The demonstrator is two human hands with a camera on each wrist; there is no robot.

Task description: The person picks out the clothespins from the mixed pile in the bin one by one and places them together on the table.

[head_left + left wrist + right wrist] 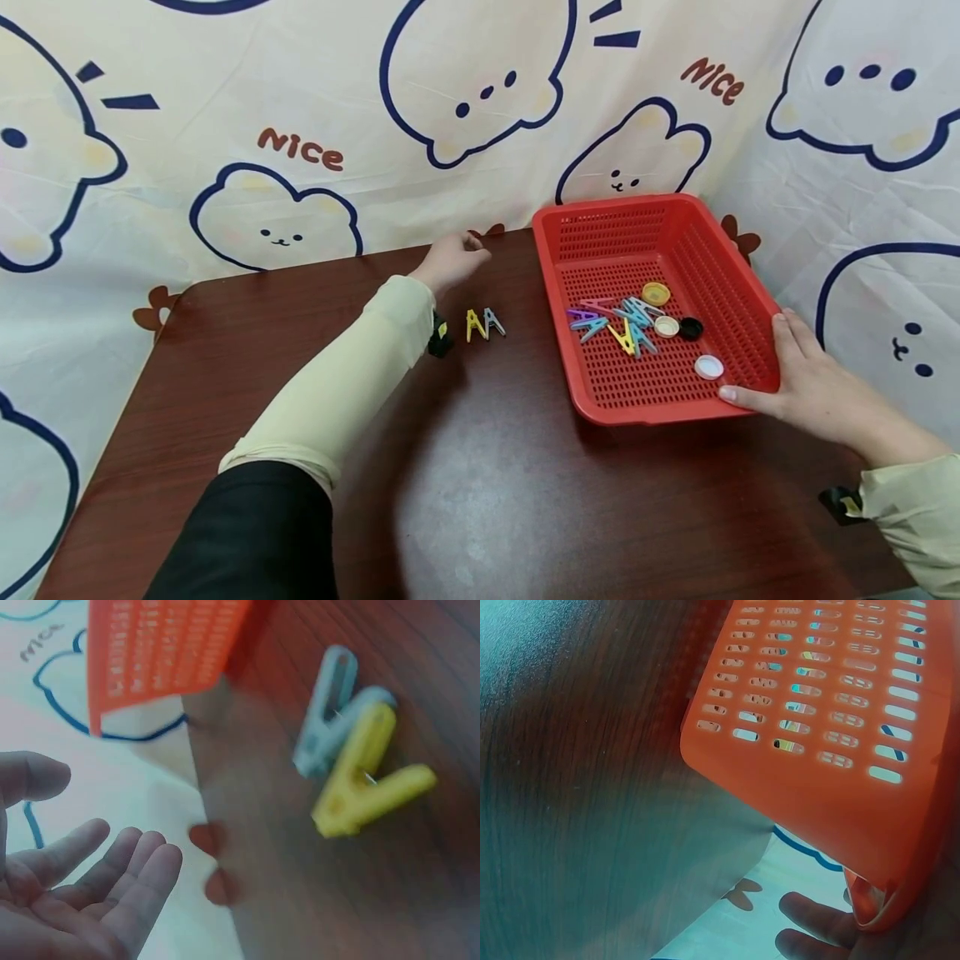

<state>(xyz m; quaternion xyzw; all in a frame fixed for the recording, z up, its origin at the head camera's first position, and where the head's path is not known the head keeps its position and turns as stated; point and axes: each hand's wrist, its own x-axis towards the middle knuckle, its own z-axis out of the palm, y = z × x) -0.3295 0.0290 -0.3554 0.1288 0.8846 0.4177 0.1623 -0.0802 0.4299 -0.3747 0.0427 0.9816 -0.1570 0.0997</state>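
Observation:
My right hand (817,387) grips the near right corner of a red plastic basket (660,413), thumb over the rim and fingers along the outer side. Beyond two clothespins on the table, my left hand (453,260) hovers near the back edge, its fingers loosely bent around nothing. One clothespin is yellow (352,802), the other grey (315,742); they lie side by side, left of the basket. Inside the basket are several coloured clothespins (636,311), a yellow cap (656,293), a cream cap (666,327), a black cap (691,328) and a white cap (708,367).
A dark brown wooden table (510,500) carries everything. Behind it and to the right hangs a pale cloth (450,200) printed with cartoon bears, close against the table's back edge and the basket.

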